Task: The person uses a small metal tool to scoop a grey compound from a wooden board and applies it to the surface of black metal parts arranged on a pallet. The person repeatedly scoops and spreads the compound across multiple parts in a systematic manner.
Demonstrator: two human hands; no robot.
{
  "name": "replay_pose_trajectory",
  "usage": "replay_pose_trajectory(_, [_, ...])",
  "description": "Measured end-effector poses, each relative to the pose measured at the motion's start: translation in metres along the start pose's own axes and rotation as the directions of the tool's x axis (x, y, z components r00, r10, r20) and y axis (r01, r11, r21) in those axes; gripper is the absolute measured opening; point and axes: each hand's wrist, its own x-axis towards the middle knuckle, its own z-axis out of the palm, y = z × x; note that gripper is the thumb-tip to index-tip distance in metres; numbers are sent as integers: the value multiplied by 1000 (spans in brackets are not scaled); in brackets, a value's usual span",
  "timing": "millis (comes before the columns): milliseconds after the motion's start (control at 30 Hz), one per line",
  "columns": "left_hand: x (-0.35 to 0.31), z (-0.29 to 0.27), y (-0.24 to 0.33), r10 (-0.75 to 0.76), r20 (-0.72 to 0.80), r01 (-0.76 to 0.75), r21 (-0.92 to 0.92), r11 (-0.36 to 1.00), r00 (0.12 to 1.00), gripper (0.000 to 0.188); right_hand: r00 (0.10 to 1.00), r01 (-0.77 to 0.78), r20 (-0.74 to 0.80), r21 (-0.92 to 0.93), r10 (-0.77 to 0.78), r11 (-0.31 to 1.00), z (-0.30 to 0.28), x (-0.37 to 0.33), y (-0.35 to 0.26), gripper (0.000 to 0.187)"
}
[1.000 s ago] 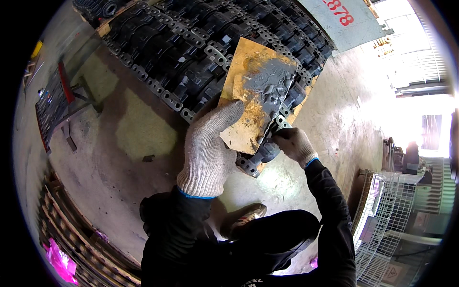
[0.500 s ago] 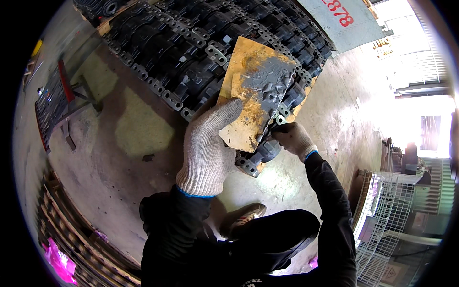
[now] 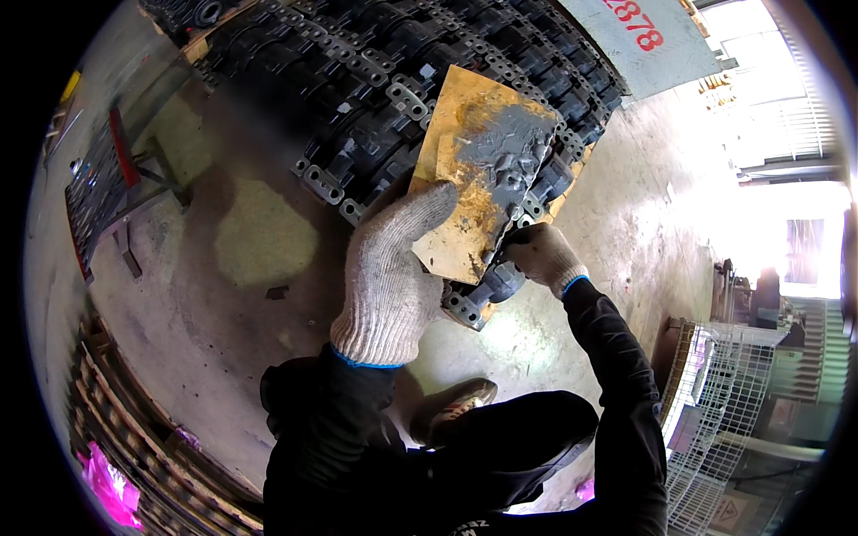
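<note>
Left hand [image 3: 384,268], in a pale knitted glove with a blue-edged cuff, grips a board [image 3: 442,250] at its lower left edge. Thumb lies flat across the board's upper face; the other fingers are underneath and hidden. Board: tan, stained with rust-coloured smears, tilted in view with its long side running from upper right to lower left. A thick, lumpy layer of dark grey paste [image 3: 509,143] covers much of its right half, up to the ragged right edge.

Board is located above the near end of several rows of black metal parts [image 3: 357,147] with pale grey drilled plates along them. Whether it touches them cannot be told from this view. Part of the rows, toward the left, is blurred.

Right hand [image 3: 543,253], similarly gloved, is just beside the board's lower right edge, close to the end part of the nearest row. Fingers are curled inward, tips hidden; cannot tell whether they pinch anything. Glove fingers look darker than the back of the hand.

Surroundings: concrete floor [image 3: 223,348], with a small dark scrap [image 3: 277,292] on it; one shoe [image 3: 458,406] below the board. Left: red-edged metal stand [image 3: 103,192]. Lower left: slatted wood [image 3: 147,420] and pink plastic [image 3: 109,487]. Right: wire mesh cage [image 3: 724,384]. Top right: grey panel [image 3: 626,40] with red markings.
</note>
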Motion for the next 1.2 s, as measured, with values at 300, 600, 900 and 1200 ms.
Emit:
replay_pose_trajectory(300, [-3,0,4,5,-9,-5,-7,1000,1000,36,993,-113,-20,112,116,987,-19,5,-15,26])
replay_pose_trajectory(600, [0,-3,1,27,-7,-27,19,999,1000,31,997,-81,3,101,81,992,-7,7,2,24])
replay_pose_trajectory(900, [-1,-1,3,2,-44,-2,13,1000,999,31,998,-64,-9,105,65,992,-8,-6,8,21])
replay_pose_trajectory(1200, [2,-3,1,5,42,-4,-8,1000,999,36,1000,-24,7,95,23,995,-8,-5,6,21])
